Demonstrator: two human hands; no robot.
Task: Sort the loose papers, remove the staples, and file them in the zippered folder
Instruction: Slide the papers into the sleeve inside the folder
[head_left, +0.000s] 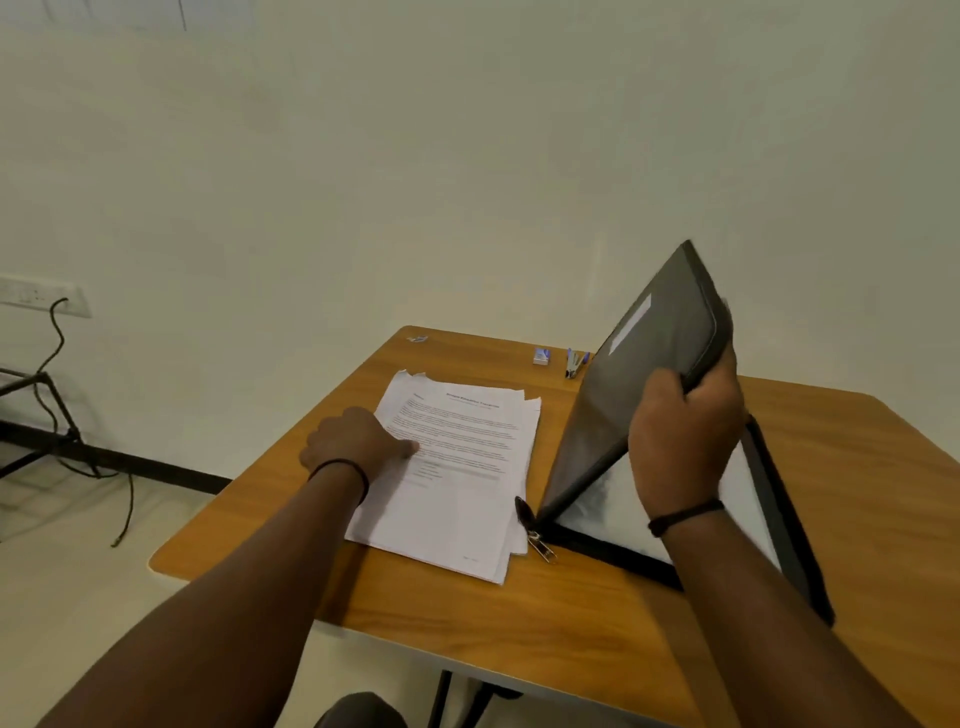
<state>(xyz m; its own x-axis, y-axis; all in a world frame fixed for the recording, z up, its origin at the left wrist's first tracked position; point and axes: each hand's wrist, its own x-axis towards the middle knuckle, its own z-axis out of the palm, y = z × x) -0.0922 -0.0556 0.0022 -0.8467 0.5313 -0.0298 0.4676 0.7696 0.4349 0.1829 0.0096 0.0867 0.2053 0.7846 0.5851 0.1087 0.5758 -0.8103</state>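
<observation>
A stack of white printed papers (462, 467) lies in the middle of the wooden table (597, 613). My left hand (358, 441) rests on the stack's left edge, thumb on the top sheet and fingers curled at the edge. To the right lies the dark grey zippered folder (639, 374), unzipped, its cover raised steeply. My right hand (685, 436) grips the cover's right edge and holds it up. White sheets (597, 504) show inside the folder's lower half. The metal zipper pull (540, 543) hangs at the folder's near left corner.
A blue stapler (575, 362) and a small staple box (541, 356) sit near the table's far edge. A small crumpled scrap (417, 339) lies at the far left corner. On the left a cable (57, 364) runs from a wall socket down a metal frame.
</observation>
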